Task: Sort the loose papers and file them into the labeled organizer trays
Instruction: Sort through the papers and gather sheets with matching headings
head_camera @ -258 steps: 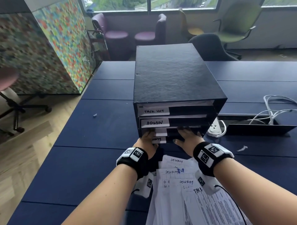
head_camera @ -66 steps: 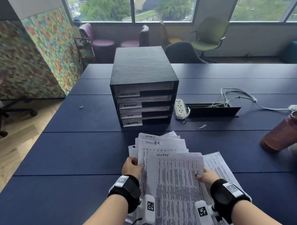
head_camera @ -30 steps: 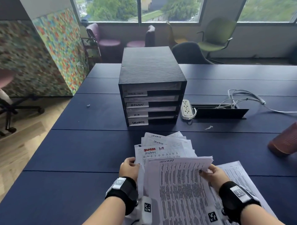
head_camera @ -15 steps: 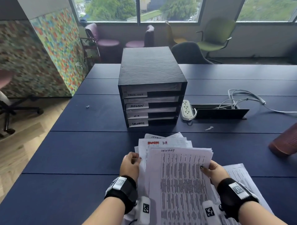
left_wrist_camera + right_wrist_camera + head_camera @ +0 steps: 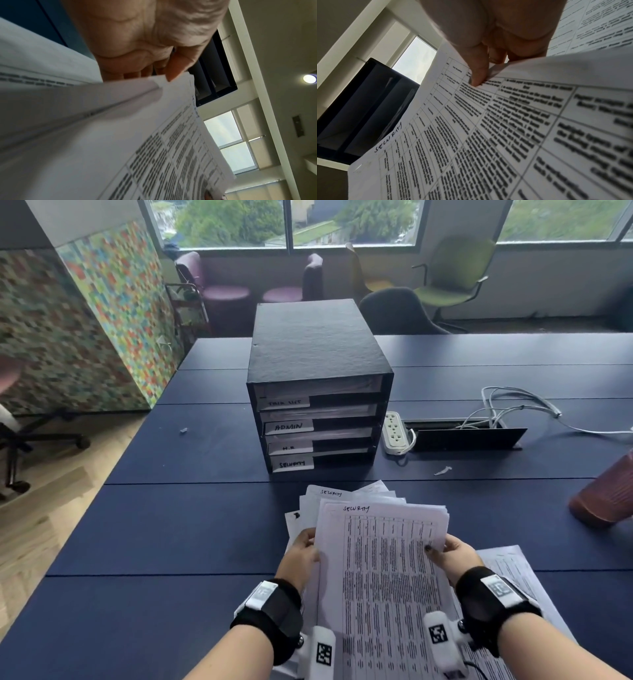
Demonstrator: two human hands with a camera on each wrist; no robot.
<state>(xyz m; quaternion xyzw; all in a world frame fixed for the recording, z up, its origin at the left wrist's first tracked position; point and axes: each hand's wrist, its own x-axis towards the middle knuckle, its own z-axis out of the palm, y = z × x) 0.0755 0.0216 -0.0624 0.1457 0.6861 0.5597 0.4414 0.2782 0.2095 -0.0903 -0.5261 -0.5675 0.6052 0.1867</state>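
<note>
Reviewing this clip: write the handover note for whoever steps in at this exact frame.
Left hand grips the left edge of the SECURITY sheets; right hand pinches their right edge.
The organizer stands on the table beyond, with trays labeled ADMIN and SECURITY among them, paper already showing in the trays.
More loose papers lie under the right wrist.
Left: file the held stack in the bottom tray, then sort the rest.
</note>
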